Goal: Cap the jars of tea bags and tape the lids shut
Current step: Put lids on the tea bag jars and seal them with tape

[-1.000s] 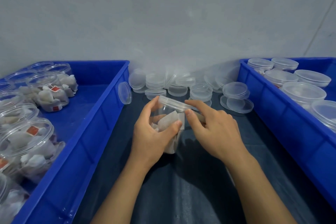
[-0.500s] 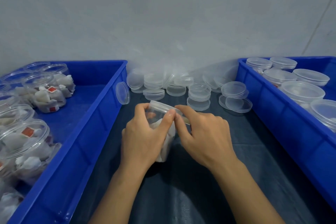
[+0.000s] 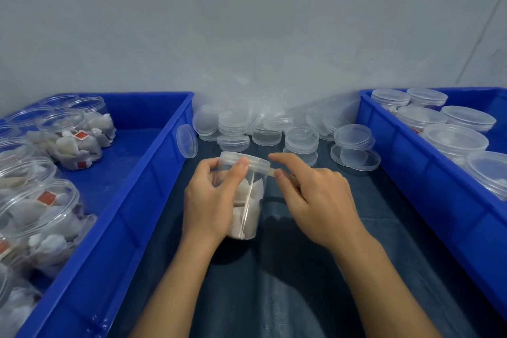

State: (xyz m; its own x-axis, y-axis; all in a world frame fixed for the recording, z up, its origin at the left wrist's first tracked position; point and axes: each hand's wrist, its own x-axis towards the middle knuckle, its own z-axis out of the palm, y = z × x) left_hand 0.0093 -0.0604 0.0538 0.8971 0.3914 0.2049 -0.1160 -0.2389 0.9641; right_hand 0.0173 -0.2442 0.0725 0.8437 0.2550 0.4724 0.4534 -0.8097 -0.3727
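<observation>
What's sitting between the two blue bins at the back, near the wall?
In the head view, loose clear lids, stacked and scattered, lie on the dark cloth between the left bin and the right bin.

Left hand [image 3: 210, 200]: I grip the capped jar [image 3: 245, 197] around its side, my thumb up against the lid [image 3: 245, 160].
Right hand [image 3: 315, 197]: I pinch a strip of tape [image 3: 271, 171] running off the lid's rim, forefinger stretched out above it.
Jar: upright on the dark cloth [image 3: 301, 269], tea bags inside.
Spare lids [image 3: 301, 137]: stacked against the wall behind.
Left bin [image 3: 131, 195]: uncapped jars of tea bags.
Right bin [image 3: 428, 170]: capped jars.
</observation>
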